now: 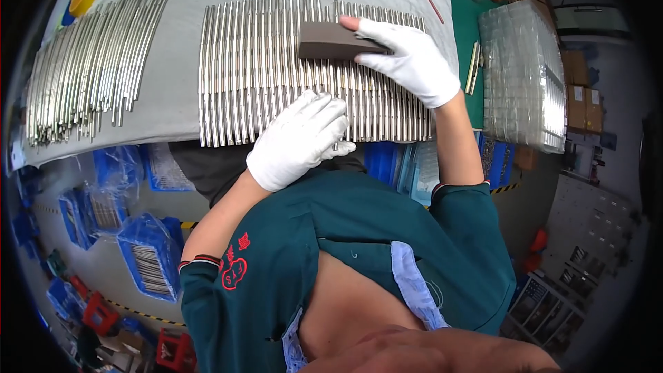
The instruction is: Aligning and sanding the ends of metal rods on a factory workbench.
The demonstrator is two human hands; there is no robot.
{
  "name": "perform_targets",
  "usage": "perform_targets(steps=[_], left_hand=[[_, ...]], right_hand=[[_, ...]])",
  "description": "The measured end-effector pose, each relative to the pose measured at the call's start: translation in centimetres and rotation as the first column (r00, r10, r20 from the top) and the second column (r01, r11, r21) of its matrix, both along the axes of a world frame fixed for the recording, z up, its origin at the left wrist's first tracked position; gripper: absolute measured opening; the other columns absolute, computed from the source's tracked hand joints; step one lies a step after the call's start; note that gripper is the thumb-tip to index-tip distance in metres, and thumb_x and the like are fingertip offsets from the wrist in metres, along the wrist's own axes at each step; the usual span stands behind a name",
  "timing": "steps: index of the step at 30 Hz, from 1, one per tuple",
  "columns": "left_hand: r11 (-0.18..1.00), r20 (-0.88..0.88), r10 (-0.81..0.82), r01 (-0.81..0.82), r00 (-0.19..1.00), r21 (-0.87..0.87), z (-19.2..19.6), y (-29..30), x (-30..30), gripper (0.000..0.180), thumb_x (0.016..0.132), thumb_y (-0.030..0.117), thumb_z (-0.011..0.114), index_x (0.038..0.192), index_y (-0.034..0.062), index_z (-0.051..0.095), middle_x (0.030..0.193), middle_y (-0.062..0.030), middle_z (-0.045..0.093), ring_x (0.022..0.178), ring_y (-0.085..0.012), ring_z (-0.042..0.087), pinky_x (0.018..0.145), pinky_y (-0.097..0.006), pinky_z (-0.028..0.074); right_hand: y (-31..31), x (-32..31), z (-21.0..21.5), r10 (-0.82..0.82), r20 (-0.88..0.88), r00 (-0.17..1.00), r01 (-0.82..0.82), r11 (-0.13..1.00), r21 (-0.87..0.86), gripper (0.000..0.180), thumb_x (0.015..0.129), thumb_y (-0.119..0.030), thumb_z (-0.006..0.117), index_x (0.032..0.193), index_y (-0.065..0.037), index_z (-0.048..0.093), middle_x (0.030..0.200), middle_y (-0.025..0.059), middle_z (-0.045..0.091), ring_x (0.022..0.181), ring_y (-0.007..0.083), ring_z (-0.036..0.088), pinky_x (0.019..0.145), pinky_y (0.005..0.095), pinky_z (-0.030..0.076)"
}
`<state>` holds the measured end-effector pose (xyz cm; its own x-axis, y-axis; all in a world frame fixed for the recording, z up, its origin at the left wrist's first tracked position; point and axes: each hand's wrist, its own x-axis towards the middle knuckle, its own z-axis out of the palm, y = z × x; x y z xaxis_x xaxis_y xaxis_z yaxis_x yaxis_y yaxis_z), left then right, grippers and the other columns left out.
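A row of slim, shiny metal rods [238,76] lies side by side across the grey-covered table. My left hand [297,141], in a white glove, curls over the near ends of the middle rods. Its thumb sits low by the table edge, and the fingers hide the part of the rods under them. In my right hand [411,59], gloved with bare fingertips showing, is a brown rectangular block [331,40]. Thumb and fingers grip the block's right end. It lies flat across the far half of the rods, right of the row's middle.
More metal rods [97,62] lie in a looser group at the left. Stacked clear plastic trays [521,76] stand at the right, beside a green mat [464,21]. A thin red stick [429,0] lies at the back. Blue crates [148,255] stand on the floor.
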<state>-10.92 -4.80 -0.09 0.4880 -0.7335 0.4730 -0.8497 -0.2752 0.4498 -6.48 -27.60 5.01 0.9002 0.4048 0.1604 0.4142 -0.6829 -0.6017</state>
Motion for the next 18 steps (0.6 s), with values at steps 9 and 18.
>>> perform_targets(steps=[9,18], left_hand=[[1.0,-0.008,-0.004,0.004,1.0,0.004,-0.1,-0.1,0.0,0.039,0.074,0.027,0.073,0.097,-0.0011,0.059,0.105,-0.0131,0.059,0.102,-0.0277,0.058,0.09,-0.039,0.045],[0.999,0.009,0.037,-0.037,0.999,0.005,-0.5,0.2,-0.3,0.037,0.076,0.024,0.072,0.1,-0.0009,0.059,0.109,-0.0115,0.059,0.105,-0.0277,0.057,0.094,-0.04,0.044]], right_hand=[[-1.4,-0.1,1.0,-0.031,-0.002,1.0,0.031,0.993,-0.117,0.051,0.08,-0.003,0.071,0.129,-0.012,0.06,0.123,0.0102,0.064,0.111,0.0237,0.063,0.096,0.0313,0.049],[-4.5,-2.6,1.0,-0.248,-0.098,0.964,0.255,0.965,0.063,0.055,0.081,-0.007,0.073,0.133,-0.014,0.057,0.118,0.0109,0.066,0.103,0.0179,0.064,0.09,0.0279,0.05]])
